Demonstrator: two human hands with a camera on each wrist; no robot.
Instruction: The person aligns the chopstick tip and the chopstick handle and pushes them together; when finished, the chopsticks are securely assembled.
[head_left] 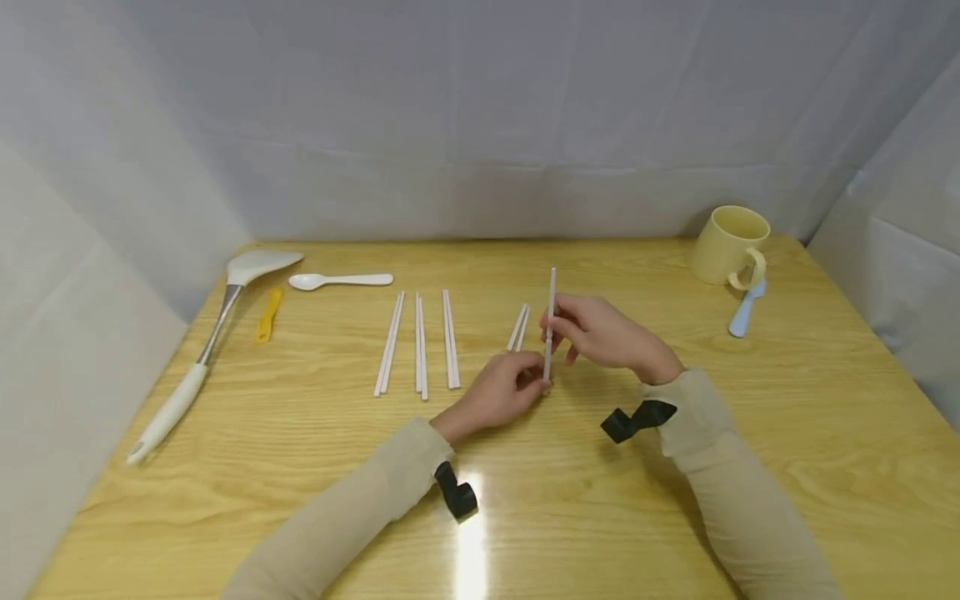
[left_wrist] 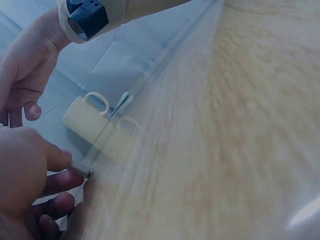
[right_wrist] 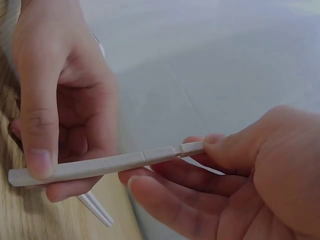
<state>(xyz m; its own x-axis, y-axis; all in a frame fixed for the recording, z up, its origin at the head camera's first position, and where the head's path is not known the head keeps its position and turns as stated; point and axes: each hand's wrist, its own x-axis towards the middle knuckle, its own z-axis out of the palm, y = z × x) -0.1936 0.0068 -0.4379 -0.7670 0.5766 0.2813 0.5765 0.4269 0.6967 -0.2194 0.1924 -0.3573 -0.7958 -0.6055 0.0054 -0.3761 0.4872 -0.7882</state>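
Between my two hands a white chopstick [head_left: 552,287] is held off the table, with grooves along its middle in the right wrist view. My left hand [head_left: 504,387] pinches the chopstick's near end between thumb and finger. My right hand [head_left: 603,332] grips it higher up; in the right wrist view its thumb presses the stick's narrower part [right_wrist: 192,147]. Just behind the left hand lies another pair of white chopsticks [head_left: 517,327], partly hidden by it. Further left, three pairs lie side by side: one pair [head_left: 389,343], a middle pair [head_left: 420,346] and a right pair [head_left: 451,339].
At the left lie a long-handled ladle [head_left: 217,325], a small yellow utensil [head_left: 270,315] and a white spoon [head_left: 341,281]. A yellow mug [head_left: 722,248] stands at the back right, beside a light blue utensil [head_left: 742,315]. Pale cloth [head_left: 487,125] hangs behind the table.
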